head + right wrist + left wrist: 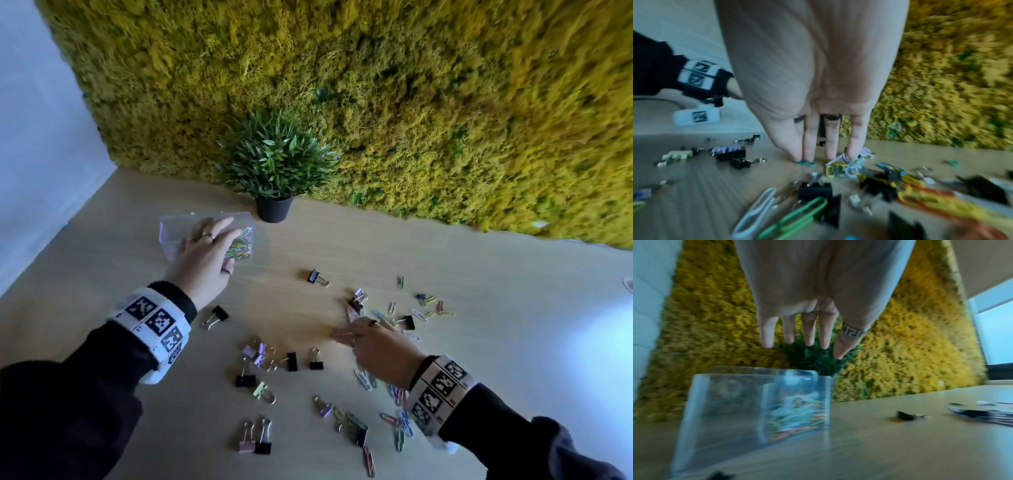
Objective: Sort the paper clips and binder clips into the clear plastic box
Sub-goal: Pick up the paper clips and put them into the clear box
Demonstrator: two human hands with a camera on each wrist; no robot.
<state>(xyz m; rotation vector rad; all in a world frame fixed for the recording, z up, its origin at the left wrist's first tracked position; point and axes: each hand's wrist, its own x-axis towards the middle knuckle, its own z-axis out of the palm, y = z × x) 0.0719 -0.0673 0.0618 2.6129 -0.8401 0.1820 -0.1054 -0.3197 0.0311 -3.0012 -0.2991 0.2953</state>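
The clear plastic box stands on the wooden table, just beside the black pot of the small plant, on the pot's left in the head view; a heap of coloured paper clips lies in the end of the box nearest the pot. The left hand hovers over the box with straight fingers spread a little apart; the left wrist view shows what the head view cannot, that the palm is empty and the fingertips are above the box rim and touch nothing; it also shows a patterned ring on the thumb and an inner wall that divides the box, with the coloured clips on the pot side of it.

The right hand is well apart from the box, on the pot's near right, low over the scattered clips. In the head view its fingers are partly hidden by the back of the hand; the right wrist view shows them straight and close together, tips down on the table, touching a green paper clip and a small tangle of pastel clips; whether any clip is pinched I cannot tell. Black and pastel binder clips lie between the two hands, nearer to the person than the box.
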